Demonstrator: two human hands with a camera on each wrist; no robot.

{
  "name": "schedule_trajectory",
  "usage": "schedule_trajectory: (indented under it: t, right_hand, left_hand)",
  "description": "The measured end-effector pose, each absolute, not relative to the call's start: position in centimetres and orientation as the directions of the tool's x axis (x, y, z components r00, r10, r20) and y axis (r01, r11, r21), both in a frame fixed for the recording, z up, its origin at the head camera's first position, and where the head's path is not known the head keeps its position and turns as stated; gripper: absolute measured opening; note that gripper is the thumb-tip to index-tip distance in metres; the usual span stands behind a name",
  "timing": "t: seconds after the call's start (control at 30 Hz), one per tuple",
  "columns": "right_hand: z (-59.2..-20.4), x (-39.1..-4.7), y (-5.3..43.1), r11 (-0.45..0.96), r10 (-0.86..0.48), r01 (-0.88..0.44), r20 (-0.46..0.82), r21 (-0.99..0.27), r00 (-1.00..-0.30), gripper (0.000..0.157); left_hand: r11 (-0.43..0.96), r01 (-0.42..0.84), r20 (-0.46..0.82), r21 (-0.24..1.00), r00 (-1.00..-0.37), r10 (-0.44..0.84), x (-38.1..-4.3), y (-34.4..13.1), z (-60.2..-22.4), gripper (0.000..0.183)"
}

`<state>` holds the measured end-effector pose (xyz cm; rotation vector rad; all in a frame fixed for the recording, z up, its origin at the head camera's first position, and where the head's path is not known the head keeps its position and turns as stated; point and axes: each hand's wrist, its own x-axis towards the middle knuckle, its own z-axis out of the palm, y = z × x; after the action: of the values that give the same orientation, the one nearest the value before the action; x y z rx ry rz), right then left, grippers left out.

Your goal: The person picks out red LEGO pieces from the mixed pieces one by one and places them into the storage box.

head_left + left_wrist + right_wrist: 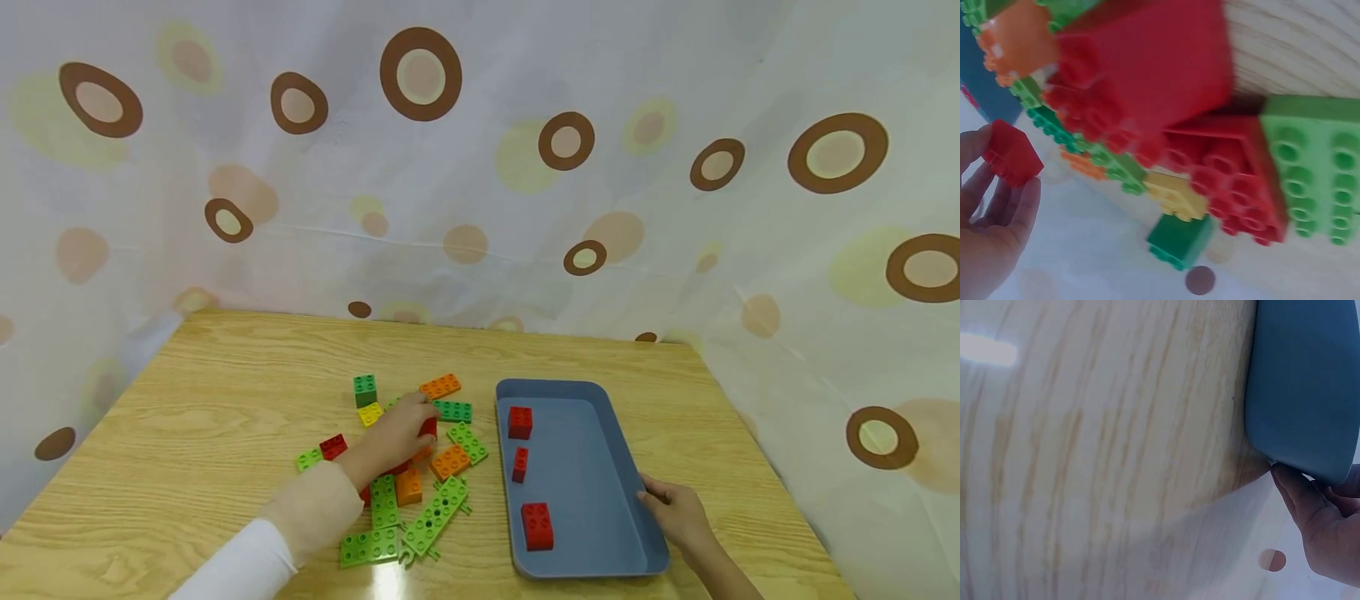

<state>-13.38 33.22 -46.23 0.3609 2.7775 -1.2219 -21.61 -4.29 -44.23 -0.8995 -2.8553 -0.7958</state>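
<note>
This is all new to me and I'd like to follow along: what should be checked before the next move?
Red studded plastic brick gripped: ok, left fingers pinch it.
Blue-grey rectangular plastic tray steadied: ok, right fingers hold its right edge.
Room in the tray: ok, its right side is bare.
Same colour as the three red studded bricks inside: ok.
Held brick over the tray: not ok, it's at the mixed-colour brick pile.
Grip tight enough: cannot tell.

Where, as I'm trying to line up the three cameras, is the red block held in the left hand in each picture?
Head: the red block is slightly left of centre, in the lower half, at the left hand's fingers.
Left wrist: near the left edge, about halfway down.
Right wrist: not in it.
Shared landmark: the blue tray, right of centre, upper left and upper right, respectively.
</note>
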Motion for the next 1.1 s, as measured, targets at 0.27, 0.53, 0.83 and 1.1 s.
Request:
schedule_trajectory:
  t: [0.27,0.53,0.83,1.1]
  right_hand:
    - [-46.2,-13.3,33.2,0.651,0.184,0.25,-0.17,-0.717,-0.968,0.037]
    - [-46.3,-13.4,33.2,0.653,0.186,0.246,-0.163,-0.717,-0.969,0.036]
    - [-46.4,-13.2,33.3,0.647,0.19,0.252,-0.168,-0.72,-0.967,0.037]
    - [-46.4,-13.1,33.4,0.651,0.193,0.247,-0.158,-0.718,-0.968,0.037]
  left_hand:
    - [0.633,0.659,0.208,0.407,-0.741,0.638,-20.4,-1.0,-42.4,0.026]
    - [0.594,0.749,0.206,0.293,-0.656,0.726,-19.1,3.0,-41.6,0.026]
    - [0.535,0.804,0.143,0.26,-0.58,0.802,-17.9,7.3,-41.8,0.025]
    - [0.5,0.817,0.11,0.288,-0.546,0.83,-16.8,10.2,-43.0,0.027]
